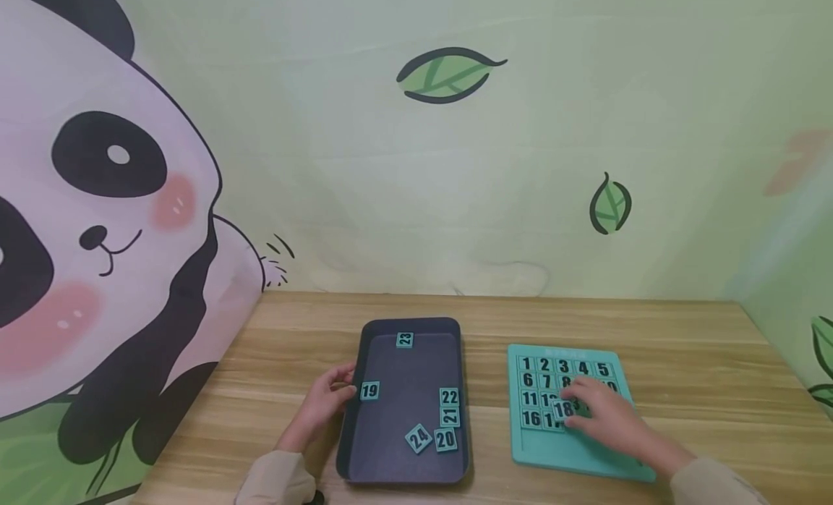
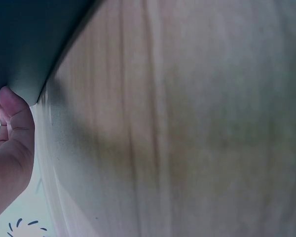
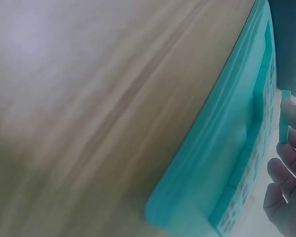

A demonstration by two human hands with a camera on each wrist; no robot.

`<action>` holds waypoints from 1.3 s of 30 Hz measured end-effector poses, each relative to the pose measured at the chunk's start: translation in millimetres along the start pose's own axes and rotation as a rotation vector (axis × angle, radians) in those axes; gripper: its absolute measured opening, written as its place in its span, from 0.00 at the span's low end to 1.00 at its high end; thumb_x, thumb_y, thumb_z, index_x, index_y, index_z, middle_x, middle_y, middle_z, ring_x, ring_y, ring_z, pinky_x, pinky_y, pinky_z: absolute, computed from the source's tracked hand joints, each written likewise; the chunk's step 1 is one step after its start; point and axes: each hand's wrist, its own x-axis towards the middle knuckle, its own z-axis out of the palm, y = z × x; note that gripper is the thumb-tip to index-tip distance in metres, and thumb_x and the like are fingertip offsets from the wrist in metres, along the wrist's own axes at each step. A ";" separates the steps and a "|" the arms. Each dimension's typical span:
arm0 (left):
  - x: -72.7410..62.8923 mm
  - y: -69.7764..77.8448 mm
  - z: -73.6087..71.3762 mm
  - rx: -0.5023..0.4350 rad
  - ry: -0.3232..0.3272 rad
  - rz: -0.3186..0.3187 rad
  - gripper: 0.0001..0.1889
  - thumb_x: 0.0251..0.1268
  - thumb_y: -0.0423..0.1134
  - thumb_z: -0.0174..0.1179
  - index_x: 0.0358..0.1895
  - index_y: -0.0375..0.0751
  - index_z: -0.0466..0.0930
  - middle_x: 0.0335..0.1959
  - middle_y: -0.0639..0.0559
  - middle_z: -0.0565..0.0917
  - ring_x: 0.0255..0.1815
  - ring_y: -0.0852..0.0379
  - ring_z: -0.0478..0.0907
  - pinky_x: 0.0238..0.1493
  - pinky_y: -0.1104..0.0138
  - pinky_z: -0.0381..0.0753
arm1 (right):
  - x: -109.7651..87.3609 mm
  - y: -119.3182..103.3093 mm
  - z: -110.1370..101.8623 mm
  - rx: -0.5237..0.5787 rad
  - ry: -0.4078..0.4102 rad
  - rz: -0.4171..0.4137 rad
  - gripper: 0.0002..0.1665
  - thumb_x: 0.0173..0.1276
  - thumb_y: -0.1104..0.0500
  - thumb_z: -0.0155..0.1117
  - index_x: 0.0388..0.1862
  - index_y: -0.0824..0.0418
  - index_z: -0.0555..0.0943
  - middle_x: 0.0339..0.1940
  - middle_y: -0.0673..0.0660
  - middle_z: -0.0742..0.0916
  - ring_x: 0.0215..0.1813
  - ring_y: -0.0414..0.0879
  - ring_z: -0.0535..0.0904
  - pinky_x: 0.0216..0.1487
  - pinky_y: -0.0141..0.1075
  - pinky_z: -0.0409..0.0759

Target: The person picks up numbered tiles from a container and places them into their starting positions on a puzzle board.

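My right hand [image 1: 601,411] pinches the number tile 18 [image 1: 562,409] between thumb and fingers, over the lower rows of the turquoise number board [image 1: 579,458]. In the right wrist view the tile [image 3: 284,123] is edge-on, apart from the board [image 3: 202,163]. Tiles in order fill the board's upper rows; the fingers hide some. My left hand [image 1: 322,404] rests at the dark tray's left side, its thumb [image 2: 15,103] touching the outer wall. Inside the tray [image 1: 400,418] lie tiles 23 [image 1: 405,339], 19 [image 1: 369,391], 22 [image 1: 449,397], 21 [image 1: 450,417], 20 [image 1: 445,440] and 24 [image 1: 419,438].
Tray and board stand side by side on a wood-grain table [image 1: 488,389], with a strip of tabletop between them. Behind the table rises a pale green backdrop [image 1: 338,165] printed with leaves and a panda [image 1: 110,150].
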 end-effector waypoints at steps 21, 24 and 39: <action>-0.6 0.6 0.0 0.005 0.007 -0.013 0.23 0.55 0.25 0.50 0.57 0.33 0.67 0.45 0.39 0.71 0.43 0.53 0.72 0.29 0.66 0.71 | -10.6 15.0 6.8 -0.090 -0.013 -0.007 0.18 0.40 0.53 0.70 0.34 0.53 0.80 0.33 0.46 0.79 0.40 0.43 0.75 0.43 0.43 0.75; -0.9 0.6 -0.1 0.003 0.006 -0.013 0.23 0.55 0.25 0.50 0.57 0.33 0.67 0.45 0.39 0.71 0.43 0.53 0.72 0.28 0.66 0.71 | -11.3 13.6 8.3 -0.119 -0.007 -0.004 0.19 0.40 0.52 0.70 0.34 0.53 0.80 0.31 0.45 0.77 0.37 0.41 0.73 0.40 0.40 0.75; 0.3 -1.4 -1.0 0.026 0.009 -0.010 0.22 0.55 0.26 0.51 0.56 0.33 0.68 0.45 0.39 0.72 0.44 0.52 0.72 0.30 0.67 0.72 | 6.4 -14.2 6.3 -0.115 0.009 -0.045 0.23 0.45 0.48 0.68 0.42 0.53 0.80 0.34 0.45 0.76 0.38 0.38 0.70 0.38 0.35 0.72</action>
